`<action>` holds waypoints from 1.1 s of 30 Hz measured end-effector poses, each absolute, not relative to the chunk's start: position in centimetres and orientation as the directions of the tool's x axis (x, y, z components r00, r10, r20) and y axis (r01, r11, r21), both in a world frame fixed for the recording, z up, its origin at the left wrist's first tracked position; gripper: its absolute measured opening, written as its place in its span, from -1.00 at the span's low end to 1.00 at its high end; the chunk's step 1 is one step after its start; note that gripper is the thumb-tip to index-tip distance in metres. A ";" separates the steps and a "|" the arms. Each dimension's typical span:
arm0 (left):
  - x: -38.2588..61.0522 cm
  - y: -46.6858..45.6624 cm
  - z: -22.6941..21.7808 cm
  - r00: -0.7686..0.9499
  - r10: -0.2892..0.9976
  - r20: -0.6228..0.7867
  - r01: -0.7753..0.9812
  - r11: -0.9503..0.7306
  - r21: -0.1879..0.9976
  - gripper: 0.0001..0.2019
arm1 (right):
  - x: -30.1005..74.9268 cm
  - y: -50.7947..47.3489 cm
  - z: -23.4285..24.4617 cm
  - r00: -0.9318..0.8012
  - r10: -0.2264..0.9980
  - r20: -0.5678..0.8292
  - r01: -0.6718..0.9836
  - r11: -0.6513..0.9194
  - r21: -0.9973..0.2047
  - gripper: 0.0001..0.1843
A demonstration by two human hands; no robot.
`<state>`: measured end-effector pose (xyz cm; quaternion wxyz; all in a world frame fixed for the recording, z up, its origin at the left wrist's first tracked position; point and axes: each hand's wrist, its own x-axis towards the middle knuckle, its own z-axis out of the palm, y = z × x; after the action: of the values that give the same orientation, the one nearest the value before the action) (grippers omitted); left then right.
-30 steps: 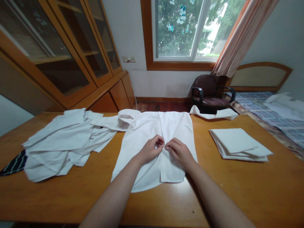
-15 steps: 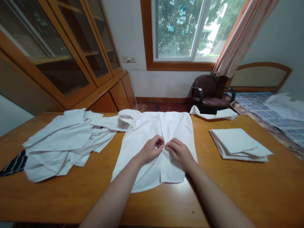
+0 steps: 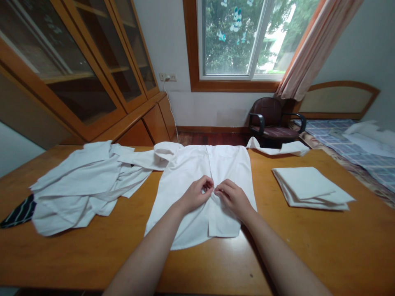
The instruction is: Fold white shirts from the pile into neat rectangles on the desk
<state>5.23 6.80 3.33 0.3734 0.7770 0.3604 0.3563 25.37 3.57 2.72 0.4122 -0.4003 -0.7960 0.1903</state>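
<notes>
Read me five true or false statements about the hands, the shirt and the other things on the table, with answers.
1. The left hand and right hand pinch the shirt at its front opening. True.
2. The shirt is bunched into a ball. False: it lies spread flat on the table.
3. A folded stack lies right of the shirt. True.
4. The loose pile of white clothes lies right of the shirt. False: it lies to the left.
5. A dark striped cloth shows beside the pile at the left. True.
</notes>
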 end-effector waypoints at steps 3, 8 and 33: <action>5.2 6.8 3.4 0.491 0.825 0.281 0.300 -0.463 0.834 -0.93 | 25.4 3.6 2.6 -0.338 0.795 0.503 0.482 0.606 -0.633 -0.85; 5.3 6.9 3.2 0.488 0.825 0.283 0.299 -0.463 0.834 -0.92 | 25.4 3.7 2.4 -0.344 0.800 0.492 0.479 0.600 -0.640 -0.87; 5.2 6.8 3.5 0.495 0.829 0.259 0.291 -0.439 0.850 -0.95 | 25.5 3.6 2.4 -0.338 0.800 0.496 0.483 0.600 -0.637 -0.88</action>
<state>5.22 6.81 3.52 0.3860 0.7735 0.3623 0.3484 25.46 3.61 2.38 0.4100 -0.4035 -0.7949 0.1928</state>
